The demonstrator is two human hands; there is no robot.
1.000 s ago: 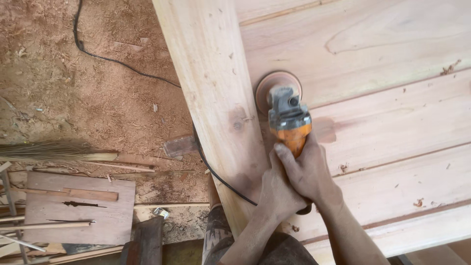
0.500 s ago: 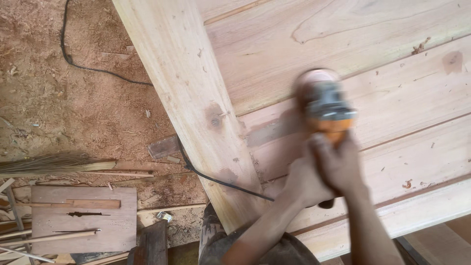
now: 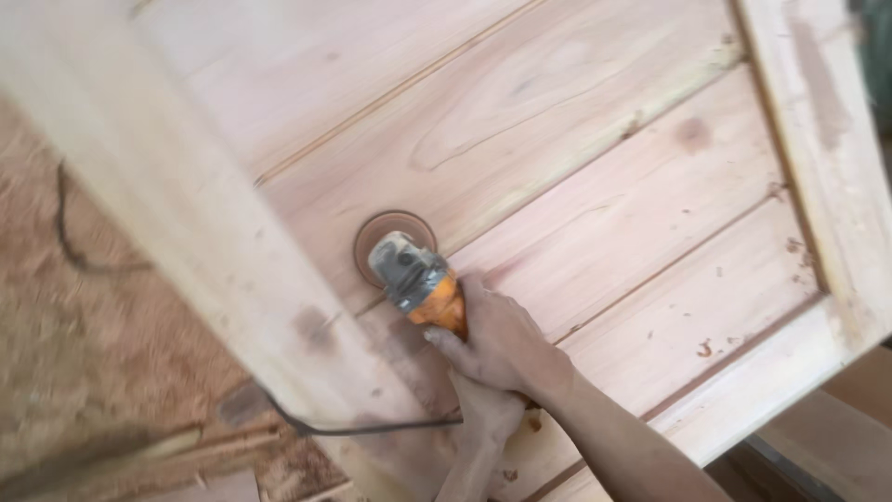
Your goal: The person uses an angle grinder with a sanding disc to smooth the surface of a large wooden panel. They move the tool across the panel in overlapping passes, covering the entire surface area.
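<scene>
Angle grinder lies up-left of both hands, long axis running from lower right to upper left, sanding disc flat on the wooden panel. Right hand is nearer the head, clamped on the orange body; left hand sits below it, grip on the tail hidden, can't tell. Vs 0.5 s ago: grinder sits further left in view, nearer the pale frame rail; cord trails left.

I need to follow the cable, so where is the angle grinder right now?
In the head view the orange angle grinder sits left of centre on the wooden door panel, its sanding disc beside the left frame rail, both hands gripping its handle.
</scene>
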